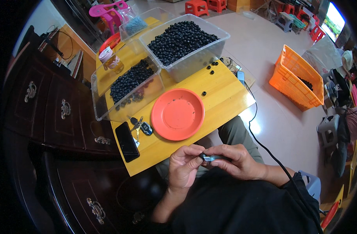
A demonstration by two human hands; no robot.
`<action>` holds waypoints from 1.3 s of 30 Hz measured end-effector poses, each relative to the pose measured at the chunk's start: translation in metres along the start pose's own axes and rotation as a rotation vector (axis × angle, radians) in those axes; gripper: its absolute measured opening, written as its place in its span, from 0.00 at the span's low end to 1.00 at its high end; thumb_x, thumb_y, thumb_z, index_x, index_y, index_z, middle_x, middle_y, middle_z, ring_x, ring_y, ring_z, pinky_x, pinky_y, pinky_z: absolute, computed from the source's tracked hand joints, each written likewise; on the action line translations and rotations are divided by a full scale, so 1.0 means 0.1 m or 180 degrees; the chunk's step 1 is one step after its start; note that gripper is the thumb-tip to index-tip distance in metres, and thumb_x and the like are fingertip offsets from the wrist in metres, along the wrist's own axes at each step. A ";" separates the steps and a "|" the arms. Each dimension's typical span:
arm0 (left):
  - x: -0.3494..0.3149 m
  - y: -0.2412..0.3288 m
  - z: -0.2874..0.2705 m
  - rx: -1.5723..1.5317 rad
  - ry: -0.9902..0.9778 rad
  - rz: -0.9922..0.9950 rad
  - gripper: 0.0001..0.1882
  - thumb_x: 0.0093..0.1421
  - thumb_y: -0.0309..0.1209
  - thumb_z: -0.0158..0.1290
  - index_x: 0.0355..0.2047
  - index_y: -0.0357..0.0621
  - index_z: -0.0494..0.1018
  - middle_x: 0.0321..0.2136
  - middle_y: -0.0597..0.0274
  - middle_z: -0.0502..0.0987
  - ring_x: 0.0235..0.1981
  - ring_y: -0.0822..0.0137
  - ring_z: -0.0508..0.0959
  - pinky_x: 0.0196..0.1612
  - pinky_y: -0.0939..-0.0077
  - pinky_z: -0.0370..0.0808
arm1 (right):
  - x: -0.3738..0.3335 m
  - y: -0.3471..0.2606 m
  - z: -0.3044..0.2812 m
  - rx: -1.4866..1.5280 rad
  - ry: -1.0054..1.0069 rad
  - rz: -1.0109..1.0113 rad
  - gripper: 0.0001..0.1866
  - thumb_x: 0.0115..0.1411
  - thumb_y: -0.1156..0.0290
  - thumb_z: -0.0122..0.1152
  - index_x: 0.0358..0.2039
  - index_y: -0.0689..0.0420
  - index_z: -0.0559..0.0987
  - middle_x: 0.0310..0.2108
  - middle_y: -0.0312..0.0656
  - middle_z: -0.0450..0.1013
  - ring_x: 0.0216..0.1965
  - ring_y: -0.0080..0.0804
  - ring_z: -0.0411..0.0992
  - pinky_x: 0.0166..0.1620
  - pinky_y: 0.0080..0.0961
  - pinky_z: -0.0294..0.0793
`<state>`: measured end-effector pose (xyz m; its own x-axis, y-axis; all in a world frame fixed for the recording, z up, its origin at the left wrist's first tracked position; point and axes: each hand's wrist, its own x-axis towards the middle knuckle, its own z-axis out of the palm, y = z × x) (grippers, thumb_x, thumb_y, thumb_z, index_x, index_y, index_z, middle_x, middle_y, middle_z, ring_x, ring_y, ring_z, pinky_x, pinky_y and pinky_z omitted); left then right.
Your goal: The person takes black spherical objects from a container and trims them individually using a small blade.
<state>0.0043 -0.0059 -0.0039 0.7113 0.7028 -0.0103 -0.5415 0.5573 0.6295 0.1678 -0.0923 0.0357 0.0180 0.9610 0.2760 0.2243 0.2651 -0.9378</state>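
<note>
Close to my lap, just off the table's near edge, my two hands meet. My left hand (182,167) pinches a small black round piece (202,155) between thumb and fingers. My right hand (242,162) is closed on a small knife (209,158) with a short shiny blade, whose tip touches the black piece. The fingers hide most of the knife's handle. Beyond my hands a shallow orange-red plastic bowl (157,117) with a few dark specks in it sits on the yellow wooden table (221,99).
Two clear plastic bins, a large one (186,70) and a smaller one (100,113), hold many black round pieces. A phone (127,142), keys (137,125) and a car fob (147,128) lie left. A lidded drink jar (112,60) stands behind. Right are a black cable (264,145) and an orange crate (291,84).
</note>
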 end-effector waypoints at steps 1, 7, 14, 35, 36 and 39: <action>0.00 -0.01 -0.01 0.0002 0.0002 -0.0007 0.10 0.52 0.15 0.53 0.35 0.35 0.72 0.38 0.51 0.74 0.37 0.64 0.76 0.41 0.73 0.75 | 0.00 0.01 0.00 0.0038 0.0008 -0.0033 0.15 0.55 0.77 0.59 0.44 0.63 0.73 0.37 0.49 0.75 0.37 0.39 0.76 0.37 0.26 0.74; 0.00 -0.02 -0.01 -0.0070 0.0003 -0.0042 0.09 0.52 0.14 0.53 0.35 0.35 0.73 0.39 0.50 0.74 0.39 0.63 0.75 0.44 0.73 0.74 | 0.02 -0.04 -0.03 0.0159 -0.0040 0.0054 0.14 0.55 0.75 0.58 0.43 0.63 0.72 0.34 0.47 0.74 0.36 0.38 0.76 0.37 0.25 0.73; 0.03 0.00 0.03 0.0164 0.0012 -0.0010 0.08 0.52 0.15 0.54 0.33 0.34 0.73 0.38 0.50 0.74 0.38 0.64 0.75 0.43 0.74 0.73 | 0.01 0.01 -0.06 0.0219 -0.0040 0.0018 0.13 0.56 0.75 0.58 0.42 0.62 0.72 0.33 0.46 0.74 0.33 0.34 0.76 0.35 0.24 0.72; 0.02 0.00 0.14 -0.0135 0.0035 -0.0043 0.08 0.53 0.16 0.52 0.34 0.35 0.71 0.39 0.50 0.73 0.38 0.62 0.75 0.42 0.73 0.74 | 0.01 0.01 -0.06 0.0340 -0.0051 -0.0064 0.15 0.57 0.75 0.57 0.46 0.61 0.70 0.30 0.45 0.74 0.31 0.31 0.76 0.33 0.23 0.70; 0.02 0.00 0.14 -0.0126 0.0032 -0.0032 0.08 0.53 0.15 0.52 0.34 0.35 0.71 0.39 0.50 0.73 0.39 0.63 0.75 0.43 0.73 0.74 | 0.01 0.01 -0.06 0.0341 -0.0049 -0.0064 0.15 0.57 0.75 0.57 0.46 0.61 0.70 0.30 0.45 0.74 0.31 0.31 0.76 0.33 0.23 0.70; 0.01 0.01 0.13 -0.0097 0.0008 -0.0048 0.08 0.53 0.15 0.52 0.34 0.35 0.71 0.38 0.50 0.73 0.39 0.63 0.75 0.43 0.73 0.73 | 0.01 0.01 -0.05 0.0260 -0.0054 -0.0035 0.15 0.56 0.75 0.58 0.44 0.60 0.71 0.28 0.44 0.73 0.30 0.34 0.76 0.31 0.23 0.70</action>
<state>0.0102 -0.0100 0.0066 0.7183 0.6954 -0.0214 -0.5442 0.5808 0.6054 0.1728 -0.0916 0.0360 -0.0007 0.9590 0.2835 0.1443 0.2806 -0.9489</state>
